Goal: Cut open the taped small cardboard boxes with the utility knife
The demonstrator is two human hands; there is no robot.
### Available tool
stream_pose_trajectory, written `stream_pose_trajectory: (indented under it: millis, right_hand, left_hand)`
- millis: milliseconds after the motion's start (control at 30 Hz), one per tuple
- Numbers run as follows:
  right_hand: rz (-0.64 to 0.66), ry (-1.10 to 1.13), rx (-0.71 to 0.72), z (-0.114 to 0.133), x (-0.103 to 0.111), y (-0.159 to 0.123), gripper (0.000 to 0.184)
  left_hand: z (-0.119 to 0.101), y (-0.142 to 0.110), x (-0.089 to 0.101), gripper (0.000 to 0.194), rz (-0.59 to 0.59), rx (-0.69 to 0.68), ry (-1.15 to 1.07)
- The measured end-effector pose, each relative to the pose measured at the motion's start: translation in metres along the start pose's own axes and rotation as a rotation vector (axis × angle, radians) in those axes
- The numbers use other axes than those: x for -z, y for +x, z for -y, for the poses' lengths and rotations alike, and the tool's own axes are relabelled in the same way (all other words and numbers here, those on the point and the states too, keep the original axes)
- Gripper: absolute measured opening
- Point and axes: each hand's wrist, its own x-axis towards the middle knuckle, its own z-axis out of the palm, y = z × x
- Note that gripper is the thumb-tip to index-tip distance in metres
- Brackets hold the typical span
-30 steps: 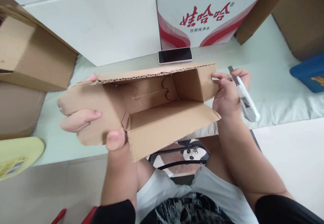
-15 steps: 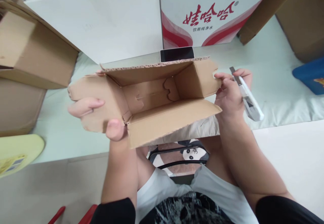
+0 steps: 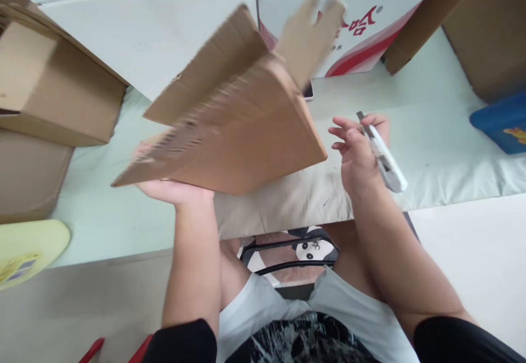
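Observation:
A brown cardboard box [image 3: 255, 138] with loose flaps is tilted above the table in front of me, its edges a little blurred. My left hand [image 3: 176, 189] grips it from beneath at the left end; some of those fingers are hidden behind the cardboard. To the right of the box, apart from it, my right hand [image 3: 361, 155] is closed around a white utility knife [image 3: 386, 157]. The knife's blade end points up and away from me, while several fingers of that hand reach out toward the box.
Large white cartons [image 3: 164, 29] line the table's back, one with red lettering [image 3: 364, 21]. Brown boxes [image 3: 74, 78] stand at left, near a yellow-green container [image 3: 33, 248]. A blue container [image 3: 501, 125] sits at right. A phone [image 3: 309, 90] is partly hidden behind the box.
The box has turned from showing its open inside to showing an outer side, its right end swinging up. My right hand has let go of its flap, keeping the knife.

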Motion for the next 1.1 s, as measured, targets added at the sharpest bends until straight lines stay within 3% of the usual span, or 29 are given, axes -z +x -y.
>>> stream_pose_trajectory:
  millis: [133, 267, 500, 700, 933, 1100]
  right_hand:
    - [0.223, -0.003, 0.016, -0.004, -0.003, -0.006, 0.045]
    - [0.315, 0.018, 0.091, -0.007, -0.007, -0.006, 0.048]
    - [0.280, 0.018, 0.143, -0.012, -0.004, -0.005, 0.044]
    - [0.270, -0.002, 0.062, -0.013, -0.004, -0.005, 0.052]
    - [0.227, -0.015, 0.073, -0.012, -0.005, -0.003, 0.056]
    - [0.147, -0.068, 0.071, -0.006, -0.005, 0.000, 0.056]
  left_hand:
    - [0.012, 0.001, 0.005, 0.035, 0.116, 0.131, -0.089]
    - [0.020, 0.003, 0.010, 0.035, 0.047, 0.263, -0.083]
    - [0.020, 0.011, 0.012, 0.038, -0.026, 0.356, -0.075]
    - [0.020, 0.011, 0.007, 0.038, -0.039, 0.375, -0.070]
    - [0.012, 0.002, 0.002, 0.055, 0.138, 0.376, -0.020]
    - [0.005, -0.011, 0.003, 0.079, 0.281, 0.364, -0.011]
